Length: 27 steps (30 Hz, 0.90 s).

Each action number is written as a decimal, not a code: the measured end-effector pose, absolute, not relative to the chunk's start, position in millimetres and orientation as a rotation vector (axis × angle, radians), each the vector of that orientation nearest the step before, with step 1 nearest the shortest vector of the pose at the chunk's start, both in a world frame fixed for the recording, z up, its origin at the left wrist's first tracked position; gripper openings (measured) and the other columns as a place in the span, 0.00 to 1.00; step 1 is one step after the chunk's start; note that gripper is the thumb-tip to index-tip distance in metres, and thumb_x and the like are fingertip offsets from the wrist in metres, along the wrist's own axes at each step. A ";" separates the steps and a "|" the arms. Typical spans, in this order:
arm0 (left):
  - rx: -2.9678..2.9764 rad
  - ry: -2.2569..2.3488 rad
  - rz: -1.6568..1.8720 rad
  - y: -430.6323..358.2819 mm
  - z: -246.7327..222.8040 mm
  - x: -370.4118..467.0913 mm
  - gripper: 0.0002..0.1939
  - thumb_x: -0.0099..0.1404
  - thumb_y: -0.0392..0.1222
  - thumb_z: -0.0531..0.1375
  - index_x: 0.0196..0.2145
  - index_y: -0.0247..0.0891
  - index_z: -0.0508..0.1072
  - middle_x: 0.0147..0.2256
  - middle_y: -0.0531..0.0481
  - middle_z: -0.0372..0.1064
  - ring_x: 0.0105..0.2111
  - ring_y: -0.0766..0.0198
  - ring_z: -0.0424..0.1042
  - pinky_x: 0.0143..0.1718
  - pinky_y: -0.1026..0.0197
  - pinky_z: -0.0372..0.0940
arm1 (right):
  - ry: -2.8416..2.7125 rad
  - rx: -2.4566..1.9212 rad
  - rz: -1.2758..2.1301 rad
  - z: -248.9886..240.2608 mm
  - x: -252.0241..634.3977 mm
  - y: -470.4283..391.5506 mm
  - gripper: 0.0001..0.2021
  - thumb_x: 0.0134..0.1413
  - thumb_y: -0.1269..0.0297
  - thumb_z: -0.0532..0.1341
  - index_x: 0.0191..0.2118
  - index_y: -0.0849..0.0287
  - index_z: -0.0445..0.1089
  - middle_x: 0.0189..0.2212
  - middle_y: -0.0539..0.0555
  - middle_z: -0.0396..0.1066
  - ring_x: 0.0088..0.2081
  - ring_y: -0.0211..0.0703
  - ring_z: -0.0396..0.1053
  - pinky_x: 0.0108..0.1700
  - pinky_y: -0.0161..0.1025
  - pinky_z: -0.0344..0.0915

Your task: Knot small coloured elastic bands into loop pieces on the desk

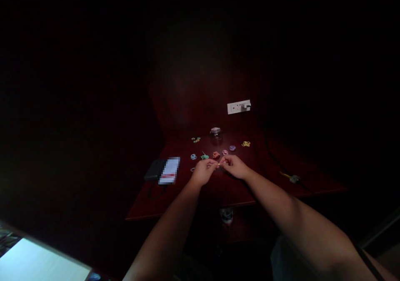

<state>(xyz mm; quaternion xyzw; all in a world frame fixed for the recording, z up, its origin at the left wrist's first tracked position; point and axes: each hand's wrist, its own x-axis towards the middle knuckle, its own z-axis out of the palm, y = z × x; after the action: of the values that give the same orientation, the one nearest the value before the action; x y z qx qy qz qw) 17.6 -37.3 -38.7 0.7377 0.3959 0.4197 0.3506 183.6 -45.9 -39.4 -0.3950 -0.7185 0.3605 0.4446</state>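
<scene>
My left hand [204, 170] and my right hand [235, 165] meet over the dark red table, fingertips pinched together. Between them is a small yellowish elastic hair tie [219, 164], mostly covered by the fingers. Just beyond lie small heaps of hair ties: blue [193, 157], green [204, 156], orange [216, 154], pink [225, 152], purple [232, 147] and yellow [246, 144]. Several loose mixed hair ties [196, 140] are spread farther back on the left. A single pale one [192, 169] rests beside my left hand.
A clear lidded jar [216, 135] stands at the back of the table [231, 195]. On the left lie a black case [154, 170] and a blurred phone [169, 170]. A wall socket [239, 107] holds a plug. To the right runs a dark cable with a connector [294, 179]. A cup [226, 215] sits below the table edge.
</scene>
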 end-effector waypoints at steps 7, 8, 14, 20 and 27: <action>1.926 1.029 1.096 -38.2 -38.8 18.5 0.09 0.55 0.39 0.59 0.31 0.30 0.72 0.28 0.46 0.71 0.27 0.67 0.68 0.31 0.65 0.64 | -1.785 -1.009 0.901 -40.6 184.8 -45.3 0.08 0.48 0.63 0.56 0.28 0.63 0.63 0.17 0.48 0.63 0.17 0.30 0.56 0.20 0.28 0.52; 1.923 1.030 1.100 -37.2 -40.3 18.4 0.09 0.54 0.40 0.60 0.32 0.30 0.72 0.28 0.46 0.71 0.27 0.67 0.68 0.31 0.65 0.63 | -1.784 -1.009 0.901 -40.9 184.7 -45.1 0.07 0.48 0.63 0.56 0.28 0.63 0.63 0.17 0.47 0.63 0.17 0.30 0.56 0.20 0.28 0.52; 1.899 1.040 1.042 -33.7 -45.9 18.1 0.09 0.53 0.38 0.60 0.31 0.29 0.71 0.27 0.45 0.71 0.27 0.68 0.68 0.31 0.65 0.63 | -1.784 -1.020 0.872 -40.6 183.9 -45.4 0.08 0.47 0.62 0.57 0.27 0.62 0.63 0.17 0.48 0.63 0.18 0.30 0.56 0.21 0.29 0.53; 1.894 1.017 0.939 -39.4 -39.2 18.8 0.07 0.57 0.37 0.57 0.31 0.30 0.71 0.30 0.44 0.73 0.29 0.67 0.69 0.33 0.64 0.64 | -1.775 -1.024 0.813 -42.7 185.3 -41.9 0.07 0.48 0.63 0.56 0.27 0.62 0.62 0.18 0.48 0.63 0.19 0.31 0.57 0.22 0.30 0.53; 1.923 0.992 0.871 -42.5 -37.1 18.4 0.09 0.58 0.42 0.55 0.30 0.32 0.70 0.28 0.46 0.72 0.27 0.67 0.68 0.31 0.64 0.62 | -1.667 -1.030 0.798 -47.8 187.1 -34.2 0.08 0.50 0.61 0.55 0.26 0.61 0.61 0.18 0.48 0.62 0.20 0.33 0.58 0.23 0.30 0.56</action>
<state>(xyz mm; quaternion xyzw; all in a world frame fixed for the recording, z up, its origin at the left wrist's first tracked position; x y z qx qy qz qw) 18.4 -42.5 -37.1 0.7578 0.3910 0.3433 0.3937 187.1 -34.2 -47.8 -0.4243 -0.6866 0.3286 0.4904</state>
